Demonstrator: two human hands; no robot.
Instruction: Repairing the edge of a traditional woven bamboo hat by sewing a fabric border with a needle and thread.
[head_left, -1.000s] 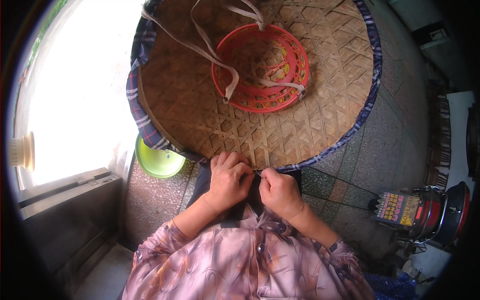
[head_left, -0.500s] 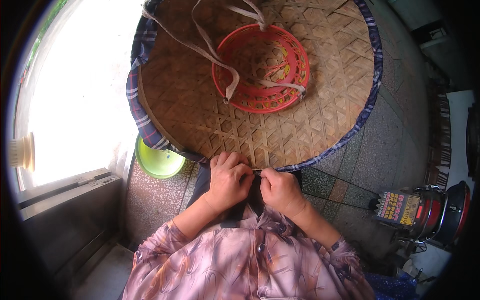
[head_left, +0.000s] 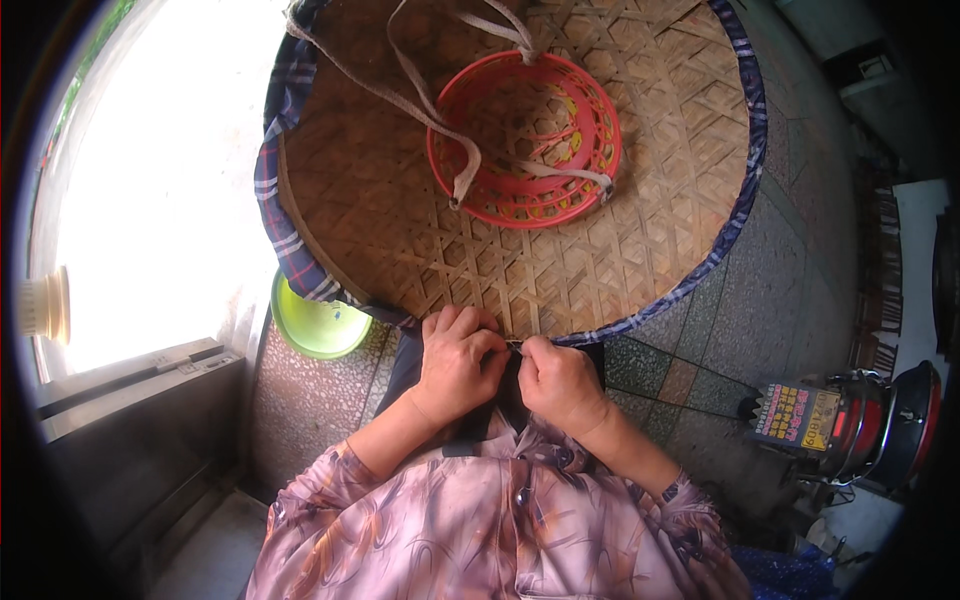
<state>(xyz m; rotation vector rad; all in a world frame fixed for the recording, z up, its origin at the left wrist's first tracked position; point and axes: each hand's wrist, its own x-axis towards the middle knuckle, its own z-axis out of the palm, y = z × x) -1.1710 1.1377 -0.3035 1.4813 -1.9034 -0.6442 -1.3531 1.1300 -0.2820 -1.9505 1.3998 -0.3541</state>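
Observation:
A large round woven bamboo tray (head_left: 660,200) fills the upper middle, its near edge over my lap. Dark blue plaid cloth (head_left: 283,225) binds its rim, wider and looser on the left side, narrow on the right. My left hand (head_left: 455,358) is closed over the near rim, fingertips curled on the edge. Just right of it, my right hand (head_left: 562,385) is closed in a pinch at the same edge. Something thin and pale shows between the two hands, too small to name. A red plastic basket (head_left: 604,108) lies on the tray, with cloth straps (head_left: 390,95) tied to it.
A bright green basin (head_left: 320,328) stands on the speckled floor at left, partly under the tray. Beyond it is a metal-framed doorway (head_left: 140,378) with glaring light. A vehicle's rear with a yellow plate (head_left: 820,420) stands at right.
My right hand has shifted very slightly left, staying at the rim. The tray and red basket have moved a touch. My left hand keeps its grip.

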